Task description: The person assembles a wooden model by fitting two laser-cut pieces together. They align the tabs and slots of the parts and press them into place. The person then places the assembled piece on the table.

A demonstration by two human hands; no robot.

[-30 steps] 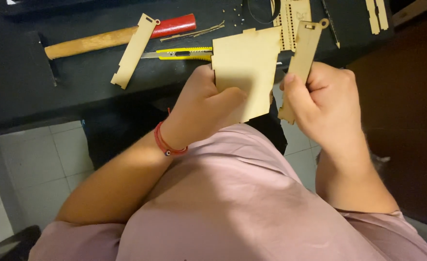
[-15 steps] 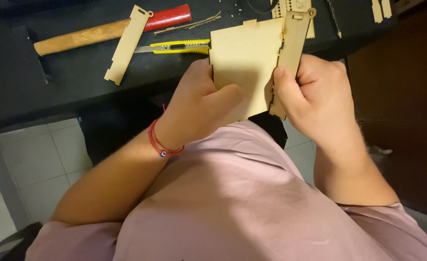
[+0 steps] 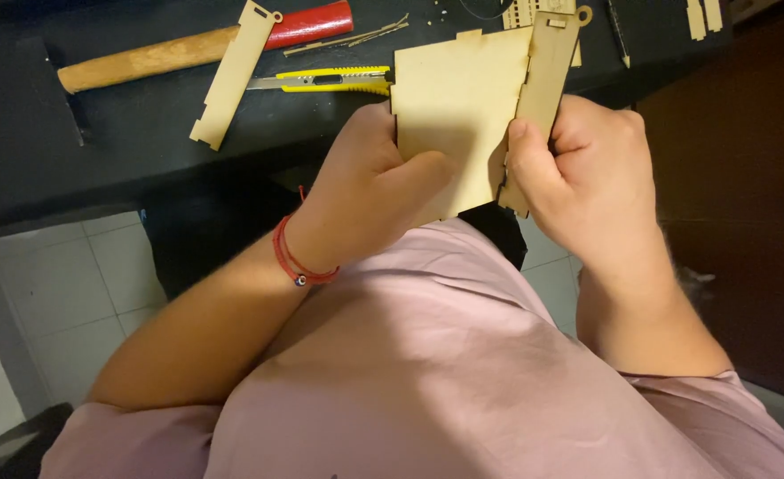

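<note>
A flat pale plywood panel (image 3: 458, 98) with notched edges is gripped at its lower left by my left hand (image 3: 370, 191), thumb lying across its face. My right hand (image 3: 587, 173) holds a narrow plywood strip (image 3: 547, 80) with a small loop at its top, pressed against the panel's right edge so their notches meet. Both pieces are held in the air over my lap, just in front of the black table (image 3: 126, 142).
On the table lie a wooden-handled hammer with a red grip (image 3: 196, 46), a yellow utility knife (image 3: 325, 82), a loose plywood strip (image 3: 235, 73) and more plywood pieces (image 3: 702, 16) at the back. Pale floor tiles (image 3: 63, 293) show at lower left.
The panel and the strip have come together: the strip, earlier slightly apart and tilted, now sits along the panel's right edge. Both hands shifted a little up and to the right.
</note>
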